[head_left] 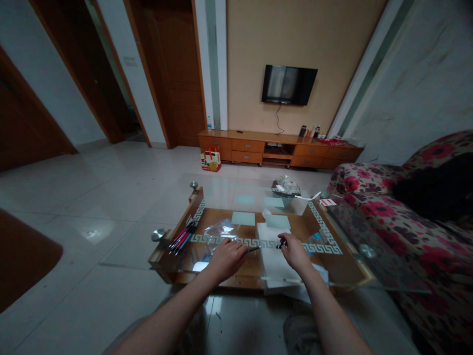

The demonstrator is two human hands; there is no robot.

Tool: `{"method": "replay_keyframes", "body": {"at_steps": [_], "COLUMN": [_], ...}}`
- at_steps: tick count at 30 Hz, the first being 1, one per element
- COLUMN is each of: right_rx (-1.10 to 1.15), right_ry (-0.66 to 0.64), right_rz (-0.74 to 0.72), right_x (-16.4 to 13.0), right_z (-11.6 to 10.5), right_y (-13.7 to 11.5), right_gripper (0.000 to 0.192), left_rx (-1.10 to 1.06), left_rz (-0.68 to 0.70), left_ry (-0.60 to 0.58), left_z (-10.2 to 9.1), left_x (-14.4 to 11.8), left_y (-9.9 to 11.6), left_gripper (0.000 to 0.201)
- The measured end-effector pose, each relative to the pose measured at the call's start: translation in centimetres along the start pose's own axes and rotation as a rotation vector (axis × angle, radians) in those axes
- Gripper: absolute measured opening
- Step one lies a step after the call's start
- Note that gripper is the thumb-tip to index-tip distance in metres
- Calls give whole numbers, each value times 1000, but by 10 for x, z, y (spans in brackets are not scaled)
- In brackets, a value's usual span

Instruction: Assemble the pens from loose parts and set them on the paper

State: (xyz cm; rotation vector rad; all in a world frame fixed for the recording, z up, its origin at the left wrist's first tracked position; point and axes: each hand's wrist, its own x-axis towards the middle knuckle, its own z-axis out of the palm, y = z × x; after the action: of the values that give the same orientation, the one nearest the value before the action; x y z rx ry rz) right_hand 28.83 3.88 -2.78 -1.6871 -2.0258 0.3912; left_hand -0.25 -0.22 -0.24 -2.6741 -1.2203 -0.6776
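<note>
My left hand (229, 257) is closed round a dark pen (253, 249), whose thin tip points right, over the glass-topped coffee table (244, 282). My right hand (294, 250) sits a short way to the right, thumb and fingers pinched on a small black piece (281, 244); it could be a pen cap, but it is too small to be sure. The two pieces are apart. At the table's left lies a bundle of pens (182, 238) in black, pink and blue. Clear plastic wrapping (219, 230) is spread between that bundle and my left hand.
White paper (271, 268) shows under the glass, below my hands. A dark bin with a bag (287, 186) stands beyond the table. To the right is a floral sofa (364, 190). A carrier bag (211, 161) stands by the TV cabinet (248, 146).
</note>
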Motion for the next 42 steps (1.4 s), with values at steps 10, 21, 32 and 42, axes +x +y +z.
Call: {"method": "replay_keyframes", "body": {"at_steps": [10,21,32,42], "right_rx": [-49,393,674,629], "right_ry": [59,-59,-472,-430], "right_rz": [-12,-140,82,25], "right_x": [-5,-21,-25,-24], "right_z": [-8,-14,4,4], "right_y": [-11,-86,-86,-86], "right_gripper": [46,42,61,51], "left_rx": [10,-11,-12,-49], "left_rz": [2,100,145,168], "left_ry": [27,31,22,29], "left_z": [1,-5,-7,-2], "left_x": [-1,3,4,2], "left_y": [0,4,4,2], "left_gripper": [13,14,15,20]}}
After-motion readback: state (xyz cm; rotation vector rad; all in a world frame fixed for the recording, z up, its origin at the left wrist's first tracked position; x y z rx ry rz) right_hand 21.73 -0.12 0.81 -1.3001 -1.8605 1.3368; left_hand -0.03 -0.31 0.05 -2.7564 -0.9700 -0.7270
